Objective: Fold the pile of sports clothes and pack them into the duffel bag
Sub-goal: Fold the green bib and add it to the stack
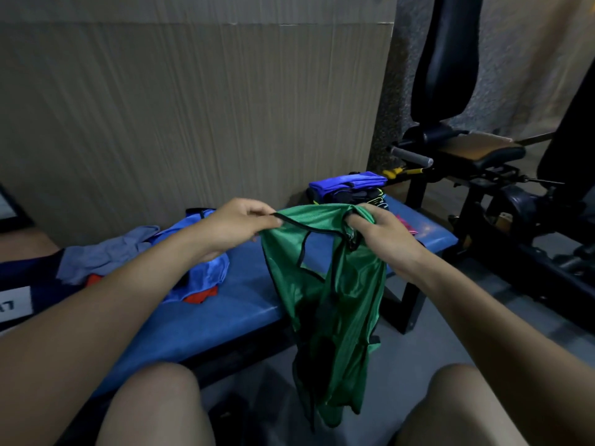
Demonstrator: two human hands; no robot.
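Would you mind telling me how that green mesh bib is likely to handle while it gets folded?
The green mesh bib looks floppy: it hangs limp from the left hand and right hand. Probably light, since pinches hold it. Its sheen suggests it may slide on the blue bench.

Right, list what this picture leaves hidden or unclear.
Head view only:
- Duffel bag: not identifiable anywhere.
- Unfolded pile on the blue bench: partly covered by the left forearm.
- Green mesh vest: lower hem hidden in its own folds.
- Folded stack: individual garments too dark to count.
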